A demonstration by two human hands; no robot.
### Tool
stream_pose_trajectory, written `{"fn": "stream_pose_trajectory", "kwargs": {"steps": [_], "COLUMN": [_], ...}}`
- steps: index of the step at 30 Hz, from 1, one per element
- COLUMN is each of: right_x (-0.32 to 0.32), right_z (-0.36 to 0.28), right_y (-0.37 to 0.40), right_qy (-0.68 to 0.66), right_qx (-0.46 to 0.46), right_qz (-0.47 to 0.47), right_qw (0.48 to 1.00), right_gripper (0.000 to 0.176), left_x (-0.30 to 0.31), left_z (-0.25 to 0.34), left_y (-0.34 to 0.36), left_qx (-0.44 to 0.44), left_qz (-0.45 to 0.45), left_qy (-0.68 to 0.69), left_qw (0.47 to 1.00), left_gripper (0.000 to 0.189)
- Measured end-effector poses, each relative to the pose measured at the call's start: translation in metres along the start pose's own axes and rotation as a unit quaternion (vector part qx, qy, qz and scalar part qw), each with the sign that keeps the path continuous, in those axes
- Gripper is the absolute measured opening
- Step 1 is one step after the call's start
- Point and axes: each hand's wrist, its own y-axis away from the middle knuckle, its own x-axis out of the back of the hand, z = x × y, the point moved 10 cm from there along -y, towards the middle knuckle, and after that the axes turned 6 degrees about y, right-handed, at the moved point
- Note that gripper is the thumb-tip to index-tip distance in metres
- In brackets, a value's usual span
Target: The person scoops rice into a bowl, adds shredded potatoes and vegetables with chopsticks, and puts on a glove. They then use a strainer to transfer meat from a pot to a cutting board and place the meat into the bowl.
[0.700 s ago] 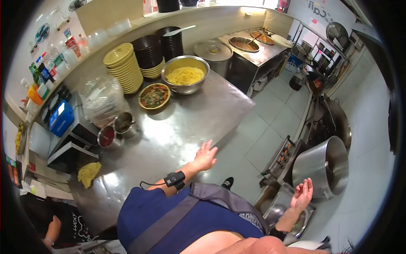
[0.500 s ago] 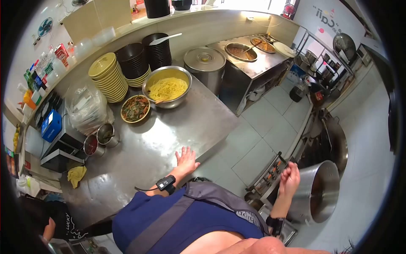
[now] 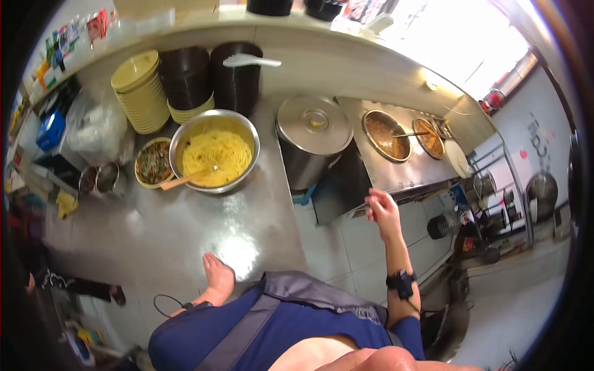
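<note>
My left hand (image 3: 218, 276) rests at the near edge of the steel table (image 3: 185, 238), fingers stretched out, holding nothing. My right hand (image 3: 385, 213) is raised over the floor, in front of the steel counter with sunken pots; its fingers are loosely bent and a little apart, with nothing visible in them. Farther up the table stands a steel bowl of yellow noodles (image 3: 216, 154), with a wooden handle (image 3: 185, 180) sticking out over its rim. Left of it is a bowl of mixed vegetables (image 3: 154, 164), partly hidden by the steel bowl.
Stacks of yellow bowls (image 3: 141, 99) and dark bowls (image 3: 236, 83) line the back, a white slotted spoon (image 3: 250, 60) on top. A lidded steel pot (image 3: 314, 133) stands beside the table. Sunken pots (image 3: 387, 136) hold brown food. Another person's arm (image 3: 93, 287) shows at left.
The view has swung right and closer to the noodles. My right hand has moved from beside the large stockpot forward towards the counter. My left hand stays on the table, nearer its edge.
</note>
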Motion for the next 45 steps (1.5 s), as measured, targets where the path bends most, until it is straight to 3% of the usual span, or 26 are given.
{"fn": "stream_pose_trajectory", "kwargs": {"steps": [2,4,6,7,9,10,12,14,15,17,19,21,23,25,27,28,32,34,36,39,40,41,42,43,44,45], "right_x": [-0.011,-0.016,-0.033,-0.044,-0.069,-0.084,-0.131,-0.167,-0.185,-0.208,-0.224,-0.217,-0.210,-0.207,-0.206,-0.212,-0.216,-0.220,-0.226,-0.230,-0.226,-0.225,-0.231,-0.239,-0.229,-0.223], "right_z": [0.005,0.006,0.006,0.006,0.002,0.019,0.034,0.030,0.033,0.058,0.065,0.055,0.041,0.002,-0.024,-0.026,-0.045,-0.037,-0.035,-0.020,-0.016,-0.012,-0.008,0.001,-0.019,-0.038], "right_y": [-0.068,-0.141,-0.208,-0.241,-0.296,-0.335,-0.403,-0.414,-0.415,-0.431,-0.433,-0.423,-0.423,-0.436,-0.464,-0.485,-0.565,-0.574,-0.581,-0.604,-0.602,-0.597,-0.610,-0.618,-0.595,-0.565], "right_qy": [0.057,0.137,0.176,0.199,0.317,0.314,0.515,0.518,0.518,0.512,0.502,0.524,0.484,0.446,0.421,0.365,0.296,0.371,0.406,0.383,0.329,0.272,0.286,0.300,0.242,0.183], "right_qx": [0.012,0.021,0.028,0.033,0.050,0.059,0.305,0.300,0.283,0.327,0.369,0.328,0.340,0.349,0.225,0.216,0.193,0.088,0.137,0.082,0.000,-0.079,-0.018,0.045,-0.028,-0.098], "right_qz": [-0.054,-0.092,-0.133,-0.145,-0.163,-0.169,-0.167,-0.214,-0.249,-0.277,-0.295,-0.291,-0.290,-0.291,-0.359,-0.391,-0.446,-0.516,-0.525,-0.568,-0.596,-0.620,-0.634,-0.649,-0.656,-0.665], "right_qw": [0.997,0.986,0.975,0.969,0.933,0.933,0.783,0.772,0.768,0.744,0.724,0.731,0.752,0.771,0.802,0.817,0.822,0.767,0.735,0.724,0.733,0.731,0.718,0.698,0.714,0.718], "right_gripper": [0.032,0.037,0.038,0.040,0.047,0.047,0.057,0.059,0.061,0.061,0.061,0.060,0.057,0.054,0.042,0.037,0.035,0.032,0.030,0.029,0.027,0.025,0.024,0.023,0.023,0.024], "left_x": [0.046,0.060,0.073,0.079,0.078,0.077,0.096,0.123,0.126,0.121,0.127,0.112,0.094,0.025,-0.033,-0.039,-0.071,-0.075,-0.073,-0.044,-0.010,0.021,0.039,0.048,0.048,0.035], "left_z": [0.006,0.008,0.000,-0.004,-0.017,-0.026,-0.029,-0.014,-0.004,0.010,0.048,0.087,0.136,0.169,0.198,0.213,0.236,0.232,0.224,0.218,0.215,0.214,0.203,0.202,0.210,0.206], "left_y": [-0.021,-0.021,-0.019,-0.015,0.000,0.005,0.019,0.038,0.046,0.093,0.123,0.158,0.169,0.219,0.258,0.255,0.214,0.195,0.179,0.136,0.094,0.050,0.023,0.005,-0.004,-0.005], "left_qx": [0.043,0.087,0.176,0.190,0.234,0.271,0.371,0.421,0.436,0.585,0.619,0.670,0.735,0.740,0.739,0.732,0.699,0.684,0.673,0.699,0.706,0.729,0.732,0.738,0.747,0.716], "left_qz": [-0.123,-0.145,-0.051,0.010,0.028,0.052,0.096,0.210,0.216,0.146,0.130,0.093,0.059,0.014,-0.027,-0.054,-0.091,-0.080,-0.054,0.037,0.071,0.036,0.052,0.011,-0.024,-0.034], "left_qy": [-0.029,-0.040,0.069,0.071,0.117,0.168,0.163,0.157,0.149,0.118,0.013,-0.004,0.126,0.153,0.168,0.183,0.232,0.244,0.263,0.361,0.393,0.373,0.373,0.363,0.353,0.348], "left_qw": [0.991,0.985,0.981,0.979,0.965,0.946,0.909,0.868,0.861,0.789,0.775,0.737,0.664,0.655,0.652,0.655,0.670,0.683,0.689,0.616,0.585,0.573,0.568,0.568,0.563,0.604], "left_gripper": [0.044,0.046,0.048,0.034,0.027,0.020,0.007,0.015,0.015,0.028,0.041,0.048,0.052,0.053,0.057,0.056,0.056,0.055,0.055,0.046,0.045,0.042,0.042,0.041,0.041,0.039]}}
